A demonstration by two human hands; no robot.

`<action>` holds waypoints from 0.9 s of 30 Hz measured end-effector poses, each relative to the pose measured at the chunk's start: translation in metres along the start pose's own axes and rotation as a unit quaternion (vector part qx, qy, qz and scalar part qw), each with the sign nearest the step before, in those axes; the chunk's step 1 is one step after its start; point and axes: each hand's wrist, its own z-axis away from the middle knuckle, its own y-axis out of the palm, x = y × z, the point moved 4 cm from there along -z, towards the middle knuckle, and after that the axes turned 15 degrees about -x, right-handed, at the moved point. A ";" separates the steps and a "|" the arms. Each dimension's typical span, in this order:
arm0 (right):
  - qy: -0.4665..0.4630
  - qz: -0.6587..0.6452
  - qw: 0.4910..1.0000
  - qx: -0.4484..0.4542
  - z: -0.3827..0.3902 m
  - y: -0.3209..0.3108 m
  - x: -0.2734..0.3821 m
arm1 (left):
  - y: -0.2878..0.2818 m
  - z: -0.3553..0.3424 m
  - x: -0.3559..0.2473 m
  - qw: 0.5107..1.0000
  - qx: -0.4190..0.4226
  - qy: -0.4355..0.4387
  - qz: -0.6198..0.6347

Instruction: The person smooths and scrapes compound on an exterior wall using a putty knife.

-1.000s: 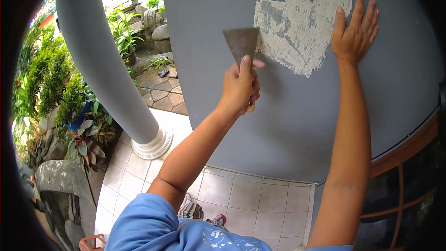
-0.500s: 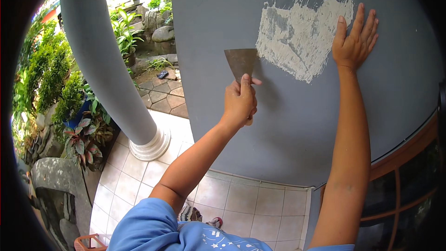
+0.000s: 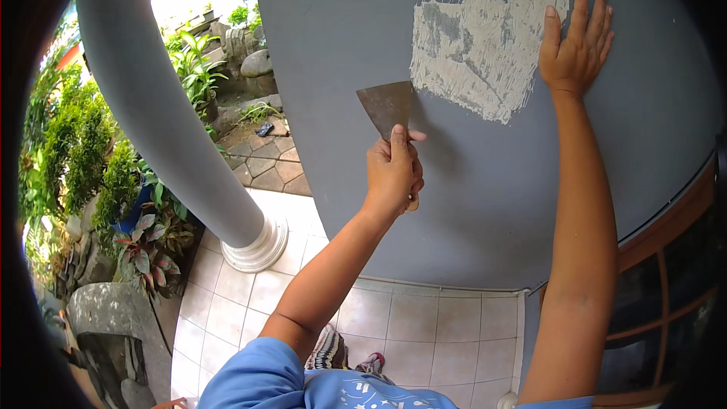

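Observation:
My left hand is closed round the handle of a putty knife, its wide metal blade pointing up. The blade's right corner is beside the lower left edge of a rough whitish patch on the grey wall. Whether the blade touches the wall I cannot tell. Most of the handle is hidden in my fist; its end shows below. My right hand lies flat on the wall at the patch's right edge, fingers spread, holding nothing.
A round grey column with a white base stands at left. Beyond it are green plants, rocks and stone paving. Pale floor tiles lie below. A wood-framed window is at lower right.
The whole view has shifted a little. The putty knife's blade has tilted slightly to the left beside the patch. My right hand stays flat on the wall.

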 end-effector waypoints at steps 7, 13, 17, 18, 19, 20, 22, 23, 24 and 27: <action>-0.010 0.008 1.000 0.003 0.000 0.004 -0.003 | -0.028 -0.026 0.004 0.964 0.004 0.207 -0.164; -0.011 0.025 0.999 0.030 0.002 0.004 0.001 | 0.015 -0.016 -0.023 0.996 0.017 0.044 -0.070; -0.001 0.030 0.999 0.043 0.005 0.002 0.000 | 0.013 -0.019 -0.031 0.994 0.076 0.061 -0.046; 0.003 0.033 0.998 0.047 0.005 0.003 0.000 | -0.002 -0.018 -0.018 0.995 0.061 0.046 -0.059; 0.003 0.033 0.998 0.044 0.004 0.004 0.001 | -0.017 -0.018 -0.004 0.996 0.043 0.032 -0.073; -0.004 0.030 0.999 0.040 0.000 0.003 0.003 | -0.028 -0.018 0.014 0.997 0.051 -0.031 -0.038; -0.005 0.026 0.999 0.045 0.001 0.002 0.006 | -0.027 -0.015 0.015 0.998 0.047 -0.044 -0.018; -0.004 0.026 0.999 0.041 0.001 0.003 0.008 | -0.026 -0.014 0.016 0.998 0.044 -0.055 0.005; -0.007 0.025 0.999 0.038 0.000 0.003 0.006 | -0.022 -0.011 0.017 0.998 0.034 -0.054 0.004; -0.011 0.020 0.999 0.034 0.003 0.003 0.001 | -0.022 -0.012 0.014 0.999 0.029 -0.025 -0.033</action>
